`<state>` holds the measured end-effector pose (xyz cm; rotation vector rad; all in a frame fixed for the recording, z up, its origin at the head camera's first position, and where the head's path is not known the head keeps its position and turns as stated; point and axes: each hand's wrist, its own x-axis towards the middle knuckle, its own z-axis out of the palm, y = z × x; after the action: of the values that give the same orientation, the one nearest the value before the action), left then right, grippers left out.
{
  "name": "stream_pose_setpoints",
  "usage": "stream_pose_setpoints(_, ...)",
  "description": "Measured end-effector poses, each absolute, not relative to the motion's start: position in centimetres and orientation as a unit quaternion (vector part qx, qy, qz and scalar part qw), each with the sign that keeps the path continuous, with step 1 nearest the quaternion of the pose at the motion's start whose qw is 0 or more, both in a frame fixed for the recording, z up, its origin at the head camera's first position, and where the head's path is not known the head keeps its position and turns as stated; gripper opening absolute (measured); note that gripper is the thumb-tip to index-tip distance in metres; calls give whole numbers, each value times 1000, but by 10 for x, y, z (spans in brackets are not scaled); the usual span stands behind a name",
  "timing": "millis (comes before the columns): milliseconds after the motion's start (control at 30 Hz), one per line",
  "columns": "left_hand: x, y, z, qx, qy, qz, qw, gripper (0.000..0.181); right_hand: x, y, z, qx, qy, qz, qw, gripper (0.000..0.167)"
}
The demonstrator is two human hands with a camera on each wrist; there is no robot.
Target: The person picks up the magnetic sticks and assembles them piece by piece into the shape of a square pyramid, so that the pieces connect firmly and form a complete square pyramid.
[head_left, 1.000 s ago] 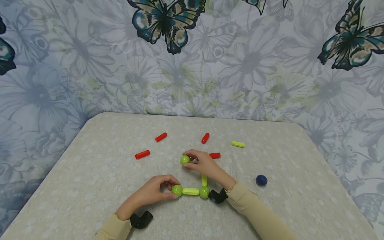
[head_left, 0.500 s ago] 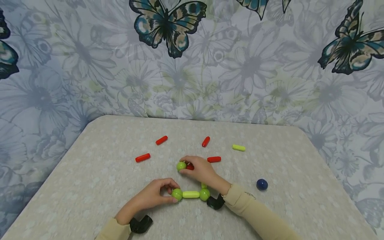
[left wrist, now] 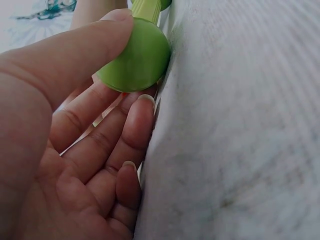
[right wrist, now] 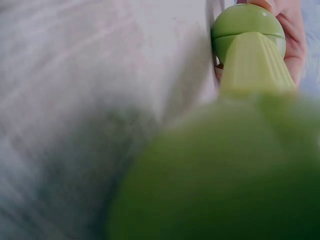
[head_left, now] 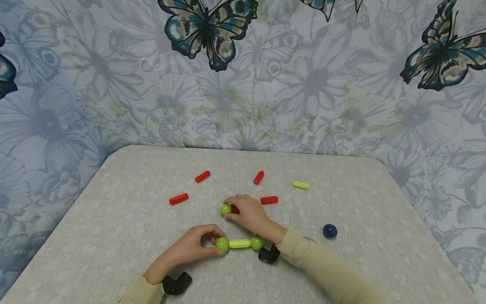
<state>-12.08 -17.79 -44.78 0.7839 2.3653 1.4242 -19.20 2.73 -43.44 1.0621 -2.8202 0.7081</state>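
Observation:
My left hand [head_left: 195,243] pinches a green ball [head_left: 222,244] between thumb and fingers on the table; in the left wrist view the thumb lies against this ball [left wrist: 137,57]. A yellow-green rod [head_left: 240,243] joins it to a second green ball [head_left: 257,242], which sits partly under my right forearm. Farther back, my right hand [head_left: 248,212] grips another green ball [head_left: 225,210] with thumb and fingertips. A red rod [head_left: 235,209] shows between those fingers, right against the ball. The second yellow-green rod is hidden by the right arm. A blurred green ball [right wrist: 220,185] fills the right wrist view.
Loose red rods lie at the back: one [head_left: 179,199] left, another [head_left: 203,176] behind it, one [head_left: 259,177] at centre, one [head_left: 269,200] beside my right hand. A yellow-green rod [head_left: 301,185] and a dark blue ball [head_left: 330,231] lie right on the table [head_left: 95,236].
My right hand has moved left and slightly toward me with its green ball, and the red rod shows more between its fingers. The left hand stays at its ball.

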Motion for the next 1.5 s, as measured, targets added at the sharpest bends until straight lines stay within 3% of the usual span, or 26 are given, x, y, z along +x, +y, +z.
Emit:
stream_pose_setpoints(133,-121,-177,-448,272,816,491,136,26,-190,32,-432,328,-914,239,11,43)
stream_pose_setpoints(533,-120,-178,-448,267,824,479,141,26,-195,52,-443,290,-885,363,-12,31)
stream_pose_setpoints(867,-120,-177,-451,269,825,477,140,27,-188,66,-442,278,-885,373,-26,29)
stream_pose_setpoints(1500,-124,-188,-440,293,824,470,120,35,-180,77,-461,260,-852,455,-8,18)
